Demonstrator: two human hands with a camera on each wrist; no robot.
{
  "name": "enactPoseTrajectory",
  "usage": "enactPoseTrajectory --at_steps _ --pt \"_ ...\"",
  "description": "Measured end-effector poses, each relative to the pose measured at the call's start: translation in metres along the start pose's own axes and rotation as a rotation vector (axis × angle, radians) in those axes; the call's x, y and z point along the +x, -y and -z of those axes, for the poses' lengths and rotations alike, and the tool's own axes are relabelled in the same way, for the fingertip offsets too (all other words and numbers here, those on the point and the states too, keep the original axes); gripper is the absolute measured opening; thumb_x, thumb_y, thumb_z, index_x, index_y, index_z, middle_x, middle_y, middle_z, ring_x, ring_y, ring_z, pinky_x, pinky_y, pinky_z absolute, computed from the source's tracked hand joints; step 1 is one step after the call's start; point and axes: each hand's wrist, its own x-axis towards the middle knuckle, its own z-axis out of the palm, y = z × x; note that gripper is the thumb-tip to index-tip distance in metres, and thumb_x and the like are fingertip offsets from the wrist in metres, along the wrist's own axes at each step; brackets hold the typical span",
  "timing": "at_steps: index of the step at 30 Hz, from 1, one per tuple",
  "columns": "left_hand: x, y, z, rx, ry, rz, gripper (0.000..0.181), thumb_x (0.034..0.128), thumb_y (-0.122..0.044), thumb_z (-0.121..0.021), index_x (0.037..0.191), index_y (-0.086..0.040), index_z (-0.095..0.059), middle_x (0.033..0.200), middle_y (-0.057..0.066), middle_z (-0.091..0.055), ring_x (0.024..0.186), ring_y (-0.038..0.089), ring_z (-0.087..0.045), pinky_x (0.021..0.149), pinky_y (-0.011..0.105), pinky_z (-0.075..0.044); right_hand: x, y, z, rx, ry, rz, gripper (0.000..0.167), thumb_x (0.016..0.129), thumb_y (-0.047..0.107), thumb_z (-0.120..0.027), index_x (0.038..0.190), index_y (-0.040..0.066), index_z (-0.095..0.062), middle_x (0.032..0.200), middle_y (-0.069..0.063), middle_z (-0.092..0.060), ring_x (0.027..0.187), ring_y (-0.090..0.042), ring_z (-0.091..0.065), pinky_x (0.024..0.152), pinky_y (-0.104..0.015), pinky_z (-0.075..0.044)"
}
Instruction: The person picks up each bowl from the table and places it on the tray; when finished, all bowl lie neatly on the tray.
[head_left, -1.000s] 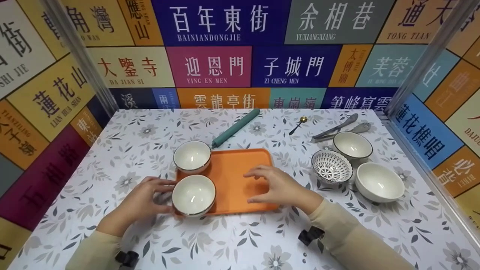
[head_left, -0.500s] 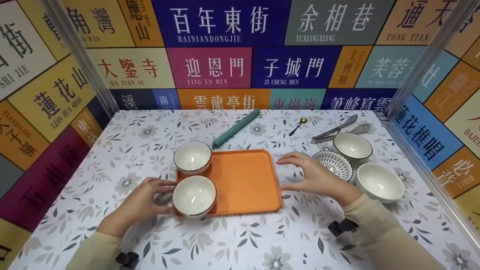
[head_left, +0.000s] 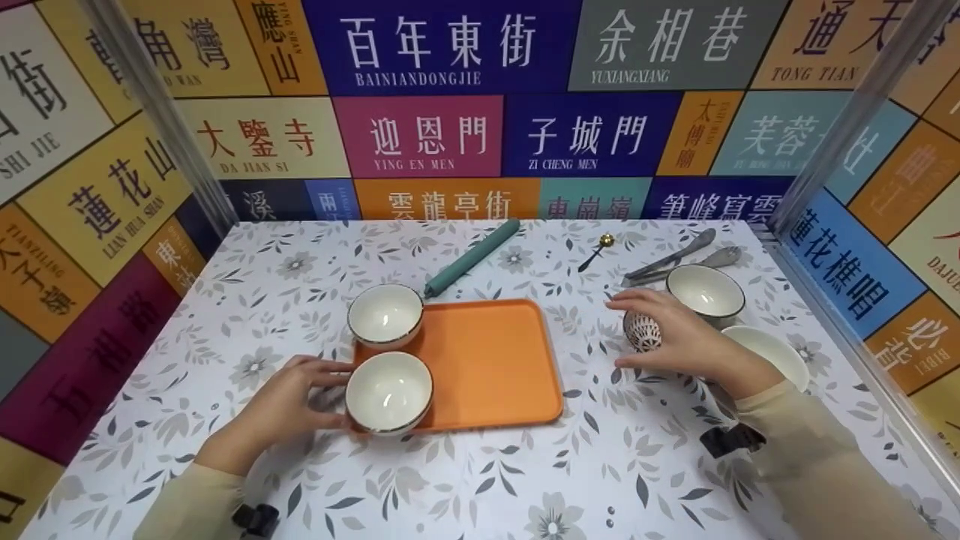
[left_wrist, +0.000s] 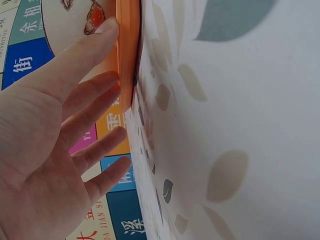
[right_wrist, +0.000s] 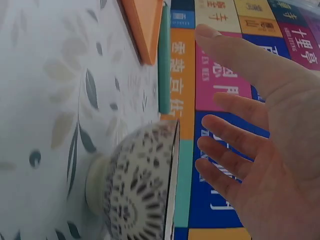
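My left hand [head_left: 277, 405] rests at the left edge of an orange tray [head_left: 499, 367], with thumb and fingertips touching its rim [left_wrist: 128, 55] in the left wrist view. Two cream bowls with dark rims stand on the tray's left side, a rear bowl [head_left: 385, 315] and a front bowl [head_left: 389, 391]. On the right, my right hand [head_left: 686, 341] hovers over a black-and-white patterned bowl [head_left: 642, 332], fingers spread and holding nothing. That bowl [right_wrist: 142, 185] stands upright below the hand in the right wrist view, apart from the fingers.
Behind the right hand stand a dark-rimmed bowl [head_left: 705, 291] and a plain cream bowl [head_left: 776, 358], partly hidden. Grey tongs [head_left: 675, 255] lie behind them. A small gold-tipped spoon [head_left: 598, 251] and a green rolled stick [head_left: 472, 257] lie at the back.
My right hand has moved right, from above the tray to above the patterned bowl. The left hand, the tray and its bowls have stayed in place.
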Motion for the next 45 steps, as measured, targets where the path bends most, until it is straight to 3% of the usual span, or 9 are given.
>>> enactPoseTrajectory --at_steps 5,23,38,45 --pt "0.000 -0.001 0.001 0.003 0.006 0.016 0.062 0.0687 -0.032 -0.095 0.126 -0.018 -0.075 0.140 -0.005 -0.066 0.132 0.028 -0.053 0.115 0.061 -0.041 -0.005 -0.012 0.011 -0.026 0.020 -0.052 0.092 0.073 0.047 -0.092 0.149 0.010 -0.054 0.157 -0.016 -0.045 0.144 -0.045 -0.038 0.118 -0.070 -0.030" --pt "0.001 -0.001 0.000 -0.013 0.018 0.049 0.064 0.0680 -0.032 -0.095 0.126 -0.018 -0.074 0.142 -0.005 -0.064 0.135 0.029 -0.052 0.118 0.063 -0.036 -0.016 -0.048 0.029 -0.091 0.033 -0.075 0.106 0.063 0.055 -0.095 0.148 0.006 -0.054 0.153 -0.022 -0.047 0.141 -0.048 -0.039 0.112 -0.074 -0.033" --pt "0.001 -0.001 0.001 -0.003 0.010 0.019 0.060 0.0694 -0.030 -0.095 0.125 -0.017 -0.076 0.139 -0.004 -0.066 0.133 0.030 -0.053 0.115 0.062 -0.040 -0.021 -0.060 0.035 -0.206 0.091 -0.077 0.119 0.056 0.065 -0.093 0.150 0.006 -0.051 0.150 -0.025 -0.050 0.137 -0.045 -0.040 0.111 -0.074 -0.030" --pt "0.001 -0.001 0.000 -0.006 0.007 0.016 0.060 0.0697 -0.028 -0.095 0.125 -0.016 -0.076 0.139 -0.004 -0.067 0.133 0.030 -0.053 0.115 0.062 -0.040 -0.020 -0.062 0.030 -0.189 0.049 -0.073 0.117 0.053 0.062 -0.096 0.146 0.004 -0.055 0.146 -0.024 -0.053 0.136 -0.044 -0.043 0.111 -0.072 -0.031"
